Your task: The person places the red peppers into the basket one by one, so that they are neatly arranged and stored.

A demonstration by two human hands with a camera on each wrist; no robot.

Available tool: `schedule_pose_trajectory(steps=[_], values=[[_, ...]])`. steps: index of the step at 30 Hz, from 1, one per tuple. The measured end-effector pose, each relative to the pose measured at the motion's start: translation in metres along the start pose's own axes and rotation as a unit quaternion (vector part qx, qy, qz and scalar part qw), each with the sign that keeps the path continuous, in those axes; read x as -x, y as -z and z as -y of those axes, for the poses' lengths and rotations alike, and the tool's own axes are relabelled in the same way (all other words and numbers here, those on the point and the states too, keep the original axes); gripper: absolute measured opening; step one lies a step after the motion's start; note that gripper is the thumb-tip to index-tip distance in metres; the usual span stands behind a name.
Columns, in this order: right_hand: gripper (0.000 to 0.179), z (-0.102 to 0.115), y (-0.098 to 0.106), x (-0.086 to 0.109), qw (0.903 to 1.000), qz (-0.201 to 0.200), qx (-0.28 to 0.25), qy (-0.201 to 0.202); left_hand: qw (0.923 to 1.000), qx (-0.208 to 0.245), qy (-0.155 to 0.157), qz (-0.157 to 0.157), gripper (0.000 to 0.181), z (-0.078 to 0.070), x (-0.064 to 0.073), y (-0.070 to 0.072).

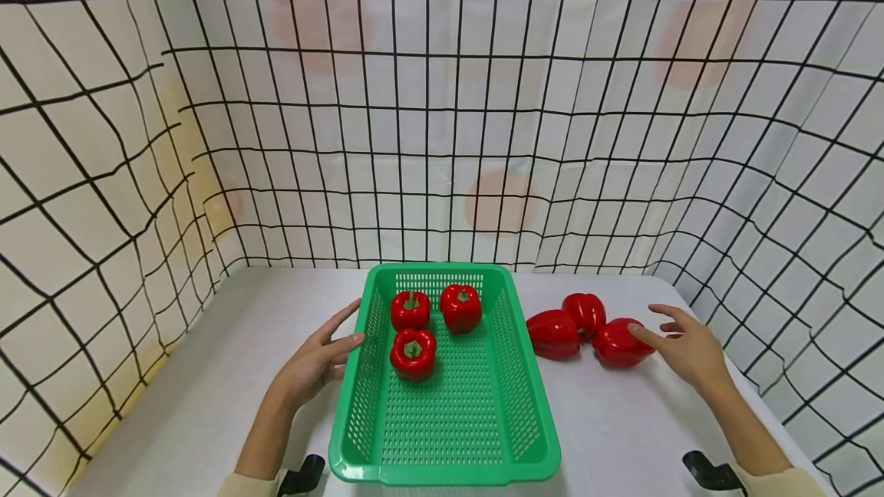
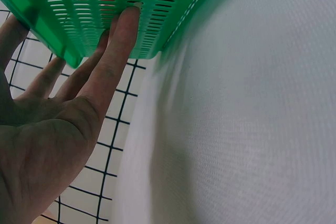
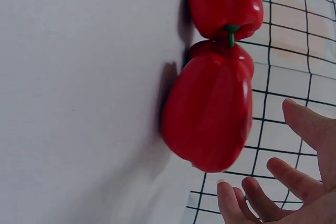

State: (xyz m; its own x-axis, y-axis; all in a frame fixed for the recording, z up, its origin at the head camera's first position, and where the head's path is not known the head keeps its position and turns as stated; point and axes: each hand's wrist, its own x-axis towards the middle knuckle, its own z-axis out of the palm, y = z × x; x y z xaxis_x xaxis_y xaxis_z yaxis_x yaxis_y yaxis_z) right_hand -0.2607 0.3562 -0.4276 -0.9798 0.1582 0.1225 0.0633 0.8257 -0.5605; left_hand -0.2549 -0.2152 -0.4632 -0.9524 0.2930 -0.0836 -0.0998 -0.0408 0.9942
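My left hand (image 1: 314, 363) rests at the left side of a green plastic basket (image 1: 541, 420), its fingertips right at the rim. In the left wrist view the long, fairly straight fingers (image 2: 107, 69) reach to the slotted outer wall. Inside the basket sit three red bell peppers (image 1: 413, 355) with green stems. Three more bell peppers lie together on the table to its right. My right hand (image 1: 691, 351) is spread beside the rightmost pepper (image 1: 621, 343), thumb overlapping it in the head view. The right wrist view shows that pepper (image 3: 210, 114) with a gap to the fingers.
White cloth covers the table (image 1: 207, 343). A black wire grid (image 1: 428, 106) encloses it at the back and both sides, with pale sheeting behind. The grid's right side runs close beyond my right hand.
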Motion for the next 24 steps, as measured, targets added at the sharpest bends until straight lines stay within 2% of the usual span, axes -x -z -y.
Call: schedule_pose_trajectory(steps=[10, 17, 24], values=[[0.081, -0.018, -0.006, -0.006, 0.9979, 0.01, -0.02, -0.061, 1.0, 0.001, -0.003, 0.004, 0.074, 0.001, 0.0, 0.0], [0.086, -0.025, -0.011, -0.01, 0.9969, 0.043, -0.013, -0.065, 1.0, 0.0, -0.003, 0.0, 0.074, 0.001, 0.0, 0.0], [0.086, -0.023, -0.012, -0.008, 0.9948, 0.065, -0.045, -0.065, 1.0, 0.0, -0.001, -0.002, 0.075, 0.0, 0.0, -0.001]])
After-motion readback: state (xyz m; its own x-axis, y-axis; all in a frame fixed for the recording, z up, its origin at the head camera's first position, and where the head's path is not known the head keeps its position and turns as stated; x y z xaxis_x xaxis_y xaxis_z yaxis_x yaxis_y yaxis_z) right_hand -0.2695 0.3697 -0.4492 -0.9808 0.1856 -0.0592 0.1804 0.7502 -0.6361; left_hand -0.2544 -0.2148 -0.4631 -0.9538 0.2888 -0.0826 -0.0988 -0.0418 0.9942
